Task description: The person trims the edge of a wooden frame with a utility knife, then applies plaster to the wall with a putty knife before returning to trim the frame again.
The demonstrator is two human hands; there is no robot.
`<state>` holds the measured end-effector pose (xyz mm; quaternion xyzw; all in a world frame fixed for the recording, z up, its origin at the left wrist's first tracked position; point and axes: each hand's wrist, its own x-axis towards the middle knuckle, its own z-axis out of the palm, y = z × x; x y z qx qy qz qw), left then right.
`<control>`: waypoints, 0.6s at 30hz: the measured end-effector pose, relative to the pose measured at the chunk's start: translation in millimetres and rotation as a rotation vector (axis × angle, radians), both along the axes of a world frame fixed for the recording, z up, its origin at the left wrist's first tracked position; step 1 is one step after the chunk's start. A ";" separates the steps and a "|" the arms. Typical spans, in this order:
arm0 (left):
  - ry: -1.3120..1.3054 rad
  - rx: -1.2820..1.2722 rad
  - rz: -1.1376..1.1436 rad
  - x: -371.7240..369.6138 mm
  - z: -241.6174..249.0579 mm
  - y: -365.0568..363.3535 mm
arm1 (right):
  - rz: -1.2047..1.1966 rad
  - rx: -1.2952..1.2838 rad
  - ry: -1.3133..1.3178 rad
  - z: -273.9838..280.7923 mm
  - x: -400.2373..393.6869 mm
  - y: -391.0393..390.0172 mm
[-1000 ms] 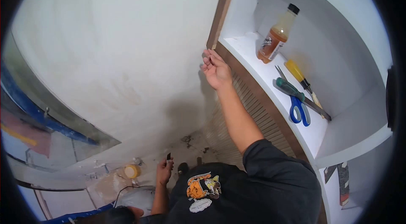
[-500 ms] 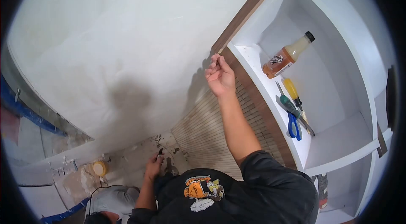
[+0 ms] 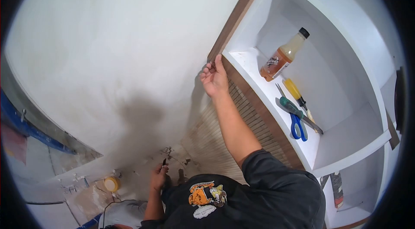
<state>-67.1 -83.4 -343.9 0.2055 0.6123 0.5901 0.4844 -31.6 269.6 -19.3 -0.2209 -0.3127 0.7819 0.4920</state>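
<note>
White wall, right hand (image 3: 213, 78) grip pinched on brown trim strip (image 3: 239, 14).

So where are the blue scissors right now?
The blue scissors lie on the white shelf at the right of the head view, beside the green-handled screwdriver and the yellow-handled one, below the bottle.

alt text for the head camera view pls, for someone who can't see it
A person's right hand is raised, fingertips on the brown trim strip where a white wall meets a white shelf unit. Their left hand hangs low with a small dark tool. The shelf holds a bottle, screwdrivers and blue-handled scissors.
</note>
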 end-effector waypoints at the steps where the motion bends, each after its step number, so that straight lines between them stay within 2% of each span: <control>1: 0.016 0.005 0.005 -2.3 9.1 -0.3 | 0.004 -0.001 0.004 -0.2 -0.5 1.4; 5: 0.064 0.071 0.019 -18.8 37.2 11.1 | -0.002 -0.006 -0.041 0.9 -0.5 -0.1; 11: 0.278 0.260 -0.065 -55.5 135.6 53.3 | 0.019 -0.054 -0.010 6.6 -1.7 -3.2; 15: 0.327 0.265 -0.095 -63.4 196.1 69.2 | 0.010 -0.046 -0.023 3.6 -4.7 -2.5; 18: 0.491 0.341 -0.102 -66.0 225.5 77.0 | 0.045 -0.058 0.002 -1.8 -5.4 2.1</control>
